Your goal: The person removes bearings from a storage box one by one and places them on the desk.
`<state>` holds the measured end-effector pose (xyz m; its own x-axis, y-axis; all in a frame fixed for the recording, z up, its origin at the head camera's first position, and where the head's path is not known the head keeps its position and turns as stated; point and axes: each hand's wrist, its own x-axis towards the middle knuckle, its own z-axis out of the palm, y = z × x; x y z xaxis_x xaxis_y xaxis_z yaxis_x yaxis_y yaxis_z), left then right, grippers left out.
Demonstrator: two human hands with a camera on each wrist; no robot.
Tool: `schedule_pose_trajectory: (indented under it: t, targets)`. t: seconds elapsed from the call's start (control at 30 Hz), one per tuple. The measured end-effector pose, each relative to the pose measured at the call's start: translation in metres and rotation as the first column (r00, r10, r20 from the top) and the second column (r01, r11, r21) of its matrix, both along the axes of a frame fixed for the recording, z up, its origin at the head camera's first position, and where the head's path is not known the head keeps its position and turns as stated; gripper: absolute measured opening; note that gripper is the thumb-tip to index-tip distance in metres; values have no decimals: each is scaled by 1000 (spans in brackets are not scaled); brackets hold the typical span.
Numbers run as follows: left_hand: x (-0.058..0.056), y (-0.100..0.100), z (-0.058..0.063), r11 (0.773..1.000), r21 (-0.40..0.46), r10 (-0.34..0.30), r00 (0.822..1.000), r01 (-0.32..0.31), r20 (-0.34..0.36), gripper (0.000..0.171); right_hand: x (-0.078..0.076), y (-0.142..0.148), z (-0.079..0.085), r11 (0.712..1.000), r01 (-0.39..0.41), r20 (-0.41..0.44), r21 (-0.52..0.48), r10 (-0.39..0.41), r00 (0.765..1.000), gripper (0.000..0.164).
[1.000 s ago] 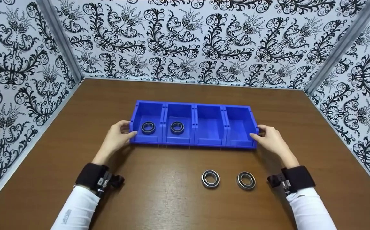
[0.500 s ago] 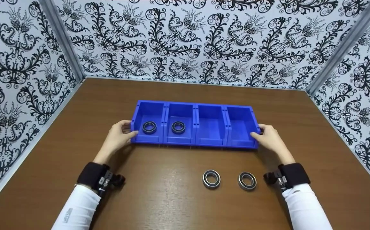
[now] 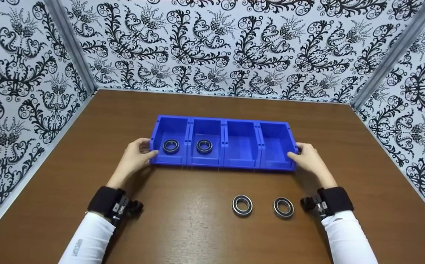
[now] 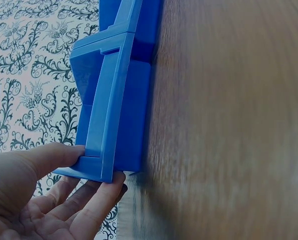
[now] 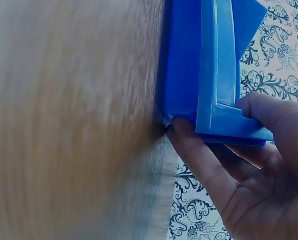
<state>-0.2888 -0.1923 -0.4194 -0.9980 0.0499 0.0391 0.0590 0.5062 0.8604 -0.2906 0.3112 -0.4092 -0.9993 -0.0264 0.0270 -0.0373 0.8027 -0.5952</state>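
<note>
A blue bin row (image 3: pixel 240 165) with several compartments lies across the middle of the table. My left hand (image 3: pixel 134 157) grips its left end wall, thumb over the rim and fingers outside, as the left wrist view also shows. At the opposite end my right hand (image 3: pixel 309 158) pinches the right wall the same way, the thumb hooked over the edge. One bearing (image 3: pixel 171 146) lies flat in the leftmost compartment, and a second bearing (image 3: pixel 204 146) in the one beside it. The two right compartments hold nothing. Nearer me, a third bearing (image 3: pixel 242 205) and another bearing (image 3: pixel 283 208) lie on the tabletop.
The brown wooden table (image 3: pixel 183 234) stretches out on all sides of the bins. Behind it stands a patterned back wall (image 3: pixel 212 47), with side panels at left and right. Each wrist wears a black strap (image 3: pixel 106 202) with a small camera.
The bins and bearings stay in place, and both hands keep their hold. My right wrist and forearm have shifted slightly to the left.
</note>
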Motion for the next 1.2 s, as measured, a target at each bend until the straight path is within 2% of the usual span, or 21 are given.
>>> schedule_pose_trajectory:
  t: [1.2]
  targets:
    - [-1,-1,0,1000,6,-16,1000,17,-26,50,0,3,-4,999,-13,4,-30,13,1000,44]
